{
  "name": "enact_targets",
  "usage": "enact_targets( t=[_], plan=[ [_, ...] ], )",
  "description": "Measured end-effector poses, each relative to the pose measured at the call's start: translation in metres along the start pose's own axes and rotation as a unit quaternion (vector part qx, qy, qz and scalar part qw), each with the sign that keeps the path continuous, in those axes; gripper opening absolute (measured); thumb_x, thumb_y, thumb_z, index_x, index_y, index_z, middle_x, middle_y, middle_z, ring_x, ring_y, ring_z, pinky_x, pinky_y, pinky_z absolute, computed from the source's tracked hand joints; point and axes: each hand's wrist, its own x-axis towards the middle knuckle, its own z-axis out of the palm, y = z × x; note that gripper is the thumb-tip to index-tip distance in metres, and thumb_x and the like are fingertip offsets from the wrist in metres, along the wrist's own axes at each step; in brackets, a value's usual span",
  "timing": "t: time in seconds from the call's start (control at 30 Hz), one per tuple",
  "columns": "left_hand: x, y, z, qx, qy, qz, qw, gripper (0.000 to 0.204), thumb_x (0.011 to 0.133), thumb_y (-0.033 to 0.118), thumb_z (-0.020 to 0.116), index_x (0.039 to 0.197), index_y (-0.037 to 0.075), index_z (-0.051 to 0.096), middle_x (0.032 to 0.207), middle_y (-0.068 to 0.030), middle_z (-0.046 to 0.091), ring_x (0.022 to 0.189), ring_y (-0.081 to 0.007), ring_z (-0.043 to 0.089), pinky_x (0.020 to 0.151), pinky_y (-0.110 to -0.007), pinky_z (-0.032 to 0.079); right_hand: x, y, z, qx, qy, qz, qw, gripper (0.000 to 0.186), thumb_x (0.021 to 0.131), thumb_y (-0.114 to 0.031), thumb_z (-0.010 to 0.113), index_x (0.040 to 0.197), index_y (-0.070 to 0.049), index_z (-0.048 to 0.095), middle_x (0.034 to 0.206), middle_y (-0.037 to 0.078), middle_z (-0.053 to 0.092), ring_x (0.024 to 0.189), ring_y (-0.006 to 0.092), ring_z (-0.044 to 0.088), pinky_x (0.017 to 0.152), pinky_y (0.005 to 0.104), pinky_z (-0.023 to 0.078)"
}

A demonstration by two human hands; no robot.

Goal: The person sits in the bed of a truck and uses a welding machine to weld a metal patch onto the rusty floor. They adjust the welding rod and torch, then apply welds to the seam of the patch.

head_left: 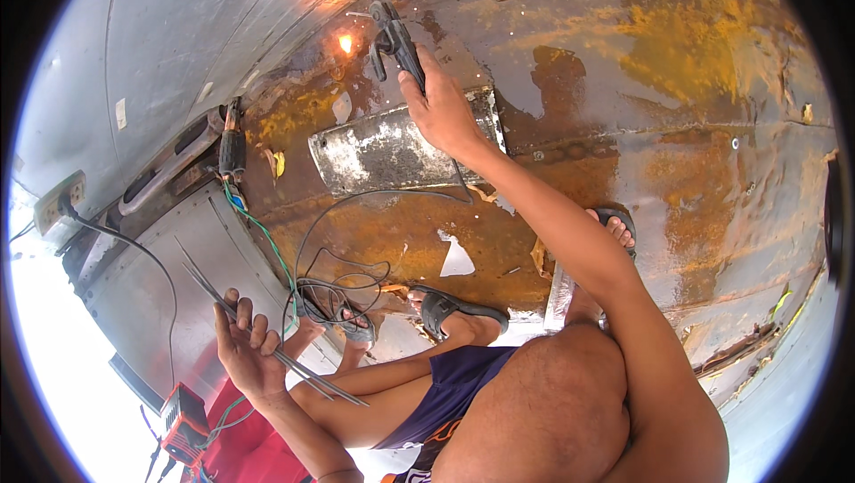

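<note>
Right hand (pixel 438 109) grips the electrode holder (pixel 403 49) near the edge of the rusty floor (pixel 659 162) along the wall (pixel 214 11); left hand (pixel 249 349) grips thin rods (pixel 301 369). Welding appears under way at the glowing spot (pixel 346 42); remaining extent cannot be determined

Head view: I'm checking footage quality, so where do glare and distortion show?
Head view: white glare washes out the lower left beside the red-and-black box; a bright orange glow saturates beside the black clamp-shaped holder; straight edges bend near the round black border.

Welding workplace with electrode holder (pixel 403 48)
</note>
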Motion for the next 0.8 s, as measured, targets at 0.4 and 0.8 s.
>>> enact_targets(
  t=[0.4, 0.8],
  plan=[
    [0.002, 0.0, 0.0, 0.012, 0.028, 0.005, 1.0, 0.032, 0.106, 0.03, 0.045, 0.121, 0.002, 0.049, 0.079, 0.0012, 0.04, 0.053, -0.0041, 0.03, 0.04, -0.019, 0.022, -0.012, 0.02, 0.002, 0.196, -0.052, 0.127, 0.971, 0.032, 0.106, -0.027, 0.04, 0.118, 0.001, 0.051, 0.079, 0.002, 0.047, 0.055, 0.0089, 0.048, 0.042, 0.0256, 0.038],
    [0.006, -0.002, -0.003, 0.021, 0.033, -0.004, 0.999, 0.031, 0.106, 0.03, 0.046, 0.12, 0.003, 0.05, 0.079, 0.0022, 0.039, 0.054, -0.0035, 0.029, 0.04, -0.018, 0.021, -0.016, 0.008, -0.003, 0.398, -0.095, 0.166, 0.897, 0.036, 0.103, -0.024, 0.051, 0.13, 0.0, 0.046, 0.096, 0.004, 0.051, 0.069, 0.0099, 0.052, 0.051, 0.0245, 0.046]
  ],
)
